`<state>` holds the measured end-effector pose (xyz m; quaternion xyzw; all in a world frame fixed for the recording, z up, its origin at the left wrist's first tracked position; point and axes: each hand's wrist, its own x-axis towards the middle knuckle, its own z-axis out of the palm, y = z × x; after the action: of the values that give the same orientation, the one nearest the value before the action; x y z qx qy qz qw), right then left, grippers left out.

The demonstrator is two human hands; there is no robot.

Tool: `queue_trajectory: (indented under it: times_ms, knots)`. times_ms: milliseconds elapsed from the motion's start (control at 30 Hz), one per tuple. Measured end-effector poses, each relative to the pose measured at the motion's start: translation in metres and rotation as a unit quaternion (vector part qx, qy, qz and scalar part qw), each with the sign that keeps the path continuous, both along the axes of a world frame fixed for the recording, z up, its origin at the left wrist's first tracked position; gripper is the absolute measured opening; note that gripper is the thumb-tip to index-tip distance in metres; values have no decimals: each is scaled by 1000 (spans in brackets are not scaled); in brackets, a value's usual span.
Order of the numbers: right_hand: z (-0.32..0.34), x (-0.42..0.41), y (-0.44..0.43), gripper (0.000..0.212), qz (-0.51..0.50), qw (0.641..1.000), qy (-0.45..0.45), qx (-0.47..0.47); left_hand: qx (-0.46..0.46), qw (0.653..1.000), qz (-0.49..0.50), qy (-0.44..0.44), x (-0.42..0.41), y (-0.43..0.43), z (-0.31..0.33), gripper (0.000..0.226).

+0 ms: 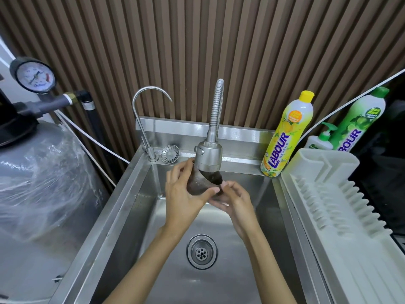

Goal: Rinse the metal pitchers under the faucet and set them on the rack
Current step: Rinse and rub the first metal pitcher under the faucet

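A small dark metal pitcher (200, 182) is tilted under the spray head of the flexible faucet (208, 156), over the steel sink (131, 194). My left hand (186, 191) wraps the pitcher's left side. My right hand (234, 198) cups it from below and to the right. Both hands hold it, and its mouth faces up toward the spray head. The white plastic drying rack (328, 194) stands on the sink's right edge with nothing on it.
A thin gooseneck tap (144, 119) and a loose strainer (170, 153) sit at the sink's back left. Yellow (287, 134) and green (359, 119) detergent bottles and a pump bottle (321, 139) stand behind the rack. A grey tank (39, 183) with a pressure gauge (35, 76) is at left. The drain (201, 251) lies below the hands.
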<state>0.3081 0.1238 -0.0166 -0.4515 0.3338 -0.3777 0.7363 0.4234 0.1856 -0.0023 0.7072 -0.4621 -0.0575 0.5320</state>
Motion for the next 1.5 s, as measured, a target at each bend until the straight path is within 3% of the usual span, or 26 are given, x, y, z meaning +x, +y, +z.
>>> queue_trajectory:
  times_ms: [100, 167, 300, 367, 433, 567, 667, 767, 833, 933, 1000, 1167, 1233, 1300, 1400, 1500]
  knots:
    - [8, -8, 3, 17, -5, 996, 84, -32, 44, 998, 45, -22, -3, 8, 3, 95]
    - [19, -13, 1, 19, -41, 980, 178, -79, 78, 996, 44, -6, -4, 12, 1, 85]
    - [51, -19, 3, 27, -103, 871, 409, -251, 90, 985, -24, 146, -10, 13, -7, 49]
    - [62, -18, 6, 26, -125, 835, 441, -305, 65, 969, -70, 230, -13, 9, -9, 39]
    - [66, -17, 6, 25, -147, 845, 400, -323, 19, 952, -103, 289, -16, 2, -9, 41]
    - [48, -14, 0, 28, -126, 938, 214, -244, -70, 936, -132, 317, -14, -7, -6, 68]
    - [27, -6, -5, 24, -58, 985, 73, -144, -89, 961, -112, 237, -3, -6, -9, 84]
    - [9, -1, -3, 19, -12, 999, -32, -25, -35, 988, -102, 107, 6, -3, 1, 90]
    - [3, 0, 1, 16, -2, 1000, -17, 8, -12, 996, -73, 57, 7, 0, 8, 91]
    - [11, -4, 4, 19, -9, 998, 66, -21, 31, 999, -13, 36, 7, 4, 12, 92]
    - [22, -9, 3, 21, -35, 988, 144, -52, 69, 997, -5, 37, 6, 7, 8, 78]
    - [49, -19, -4, 25, -91, 897, 380, -208, 124, 971, -70, 190, 0, 4, -7, 30]
    - [59, -20, -1, 23, -106, 852, 433, -276, 113, 952, -116, 259, -3, -2, -12, 25]
    - [62, -19, 2, 22, -130, 854, 405, -301, 78, 942, -138, 297, -6, -9, -15, 34]
    - [53, -16, 1, 27, -146, 909, 291, -259, -4, 929, -143, 340, -9, -16, -14, 56]
    - [33, -9, -4, 24, -116, 968, 149, -166, -61, 941, -128, 309, -8, -15, -12, 79]
